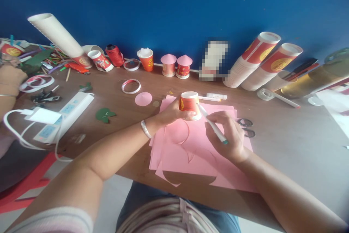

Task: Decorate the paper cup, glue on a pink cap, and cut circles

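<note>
My left hand (174, 112) is wrapped round a red and gold paper cup (188, 106), with the cup's white end facing up. My right hand (227, 135) grips a white marker (216, 129) with a teal end. Its tip is at the cup's right side; I cannot tell whether it touches. Under both hands lies a stack of pink paper (201, 160), with curved cut edges and a loose round outline on top. Just right of the stack, partly over its edge, are dark-handled scissors (248, 131). A glue stick (216, 96) and another slim pen (209, 99) lie behind the cup.
Two cups with pink cone tops (168, 66) stand near the blue wall. Stacked paper cups (245, 62) lean at right. At left are a power strip (65, 115), a green paper cutout (105, 115), a pink disc (143, 99), tape rolls (131, 86) and another person's arm (11, 80).
</note>
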Motion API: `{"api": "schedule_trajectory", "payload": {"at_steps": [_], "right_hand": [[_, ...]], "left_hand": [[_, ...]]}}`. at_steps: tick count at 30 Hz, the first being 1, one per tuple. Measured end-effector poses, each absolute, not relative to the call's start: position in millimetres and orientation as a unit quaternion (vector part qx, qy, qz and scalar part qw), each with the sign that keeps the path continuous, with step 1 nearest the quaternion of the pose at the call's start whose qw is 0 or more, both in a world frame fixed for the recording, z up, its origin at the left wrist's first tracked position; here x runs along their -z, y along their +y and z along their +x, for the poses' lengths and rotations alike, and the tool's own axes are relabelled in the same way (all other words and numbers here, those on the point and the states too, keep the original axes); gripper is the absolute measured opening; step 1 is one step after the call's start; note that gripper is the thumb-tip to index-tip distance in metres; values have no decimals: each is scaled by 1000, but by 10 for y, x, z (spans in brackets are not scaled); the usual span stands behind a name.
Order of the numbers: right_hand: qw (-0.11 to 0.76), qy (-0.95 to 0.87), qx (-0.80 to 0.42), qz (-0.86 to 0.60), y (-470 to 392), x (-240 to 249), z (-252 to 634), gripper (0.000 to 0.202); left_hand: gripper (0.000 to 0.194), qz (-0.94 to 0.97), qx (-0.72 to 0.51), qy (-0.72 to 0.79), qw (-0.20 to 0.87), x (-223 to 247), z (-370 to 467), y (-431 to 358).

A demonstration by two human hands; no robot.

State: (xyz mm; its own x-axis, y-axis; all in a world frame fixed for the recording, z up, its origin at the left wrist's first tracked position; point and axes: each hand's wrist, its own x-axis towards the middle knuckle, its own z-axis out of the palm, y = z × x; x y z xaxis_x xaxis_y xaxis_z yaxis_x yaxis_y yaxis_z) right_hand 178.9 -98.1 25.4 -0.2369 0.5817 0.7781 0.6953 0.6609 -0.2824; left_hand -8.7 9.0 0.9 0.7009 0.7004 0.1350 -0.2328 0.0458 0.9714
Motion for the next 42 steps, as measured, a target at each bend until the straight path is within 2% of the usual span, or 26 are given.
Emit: {"api": "schedule_trajectory", "payload": {"at_steps": [4,42], "right_hand": [[478,-776,66,-407,-936,-238,1814,27],[455,-788,57,-411,-926,-218,1811,27]], "left_hand": [[40,579,-308,190,731,19,-103,103],[37,581,-295,185,735,6,-121,105]]}}
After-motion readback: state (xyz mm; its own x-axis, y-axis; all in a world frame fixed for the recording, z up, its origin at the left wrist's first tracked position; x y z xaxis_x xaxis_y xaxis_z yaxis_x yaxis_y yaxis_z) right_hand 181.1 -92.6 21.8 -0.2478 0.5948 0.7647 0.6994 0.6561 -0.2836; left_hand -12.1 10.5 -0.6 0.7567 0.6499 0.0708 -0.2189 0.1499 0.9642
